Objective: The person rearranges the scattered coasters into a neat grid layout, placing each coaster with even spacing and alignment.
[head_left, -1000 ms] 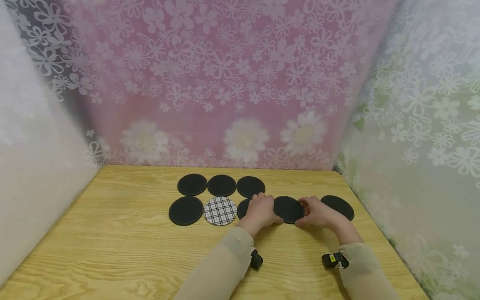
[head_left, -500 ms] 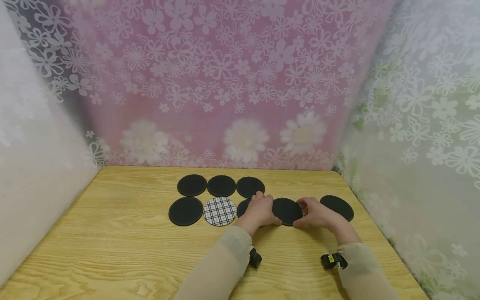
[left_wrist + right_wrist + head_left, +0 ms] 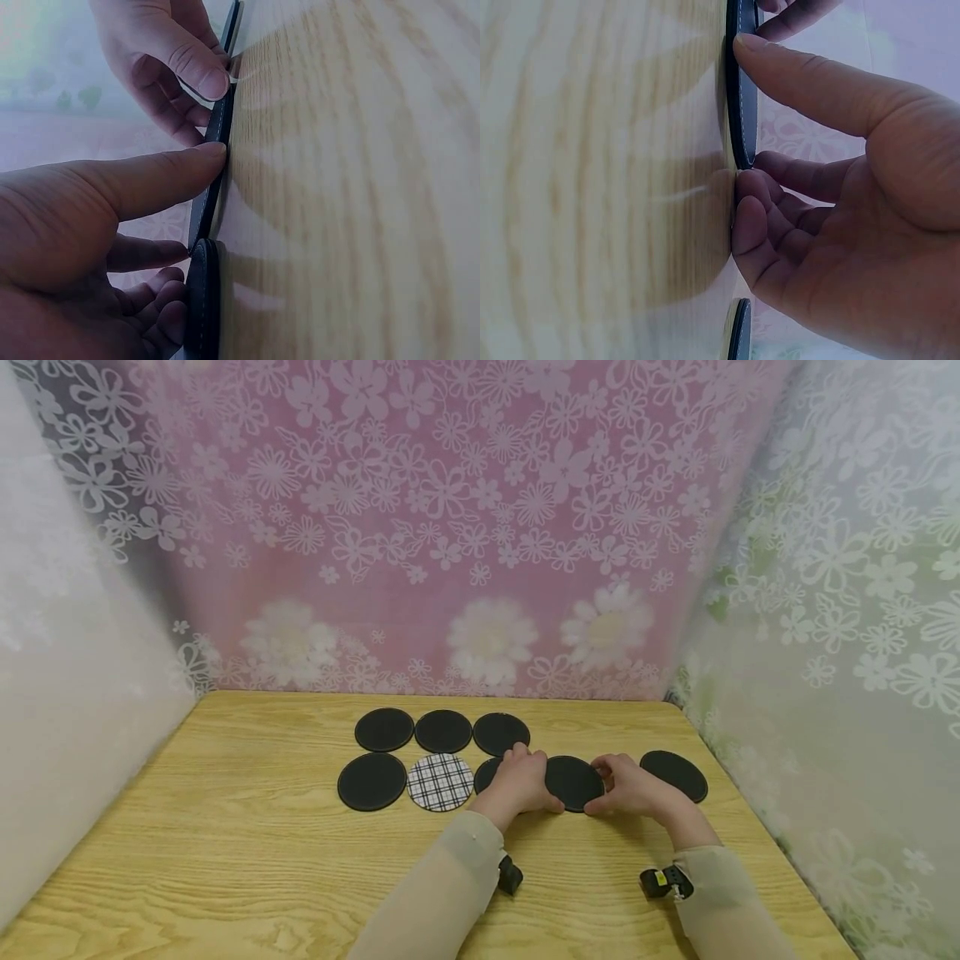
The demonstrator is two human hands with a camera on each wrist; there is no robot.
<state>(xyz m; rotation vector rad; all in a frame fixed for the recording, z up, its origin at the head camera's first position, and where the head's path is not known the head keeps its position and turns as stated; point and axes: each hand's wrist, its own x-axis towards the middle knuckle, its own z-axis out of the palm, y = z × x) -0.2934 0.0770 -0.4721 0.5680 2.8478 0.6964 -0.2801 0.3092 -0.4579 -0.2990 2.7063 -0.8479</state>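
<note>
A round black coaster [image 3: 574, 783] lies flat on the table between my two hands in the head view. My left hand [image 3: 519, 781] grips its left edge with thumb and finger. On the opposite edge, my right hand [image 3: 628, 787] grips it, the thumb at the near rim in the right wrist view. Under my left hand another black coaster [image 3: 486, 774] is mostly hidden; the left wrist view has the two coasters' rims meeting. Left of that lies a white coaster with a black plaid pattern [image 3: 440, 782]. The remaining fingers of both hands curl loosely by the tabletop.
Black coasters [image 3: 444, 731] form a back row of three. One more black coaster [image 3: 372, 782] lies left of the plaid one, and a separate coaster [image 3: 674, 776] sits near the table's right edge. Floral curtains [image 3: 480, 527] enclose the wooden table [image 3: 262, 860].
The gripped coaster has slid slightly left and toward the person, both hands moving with it. Over the last half second hardly anything differs. The other coasters stay put.
</note>
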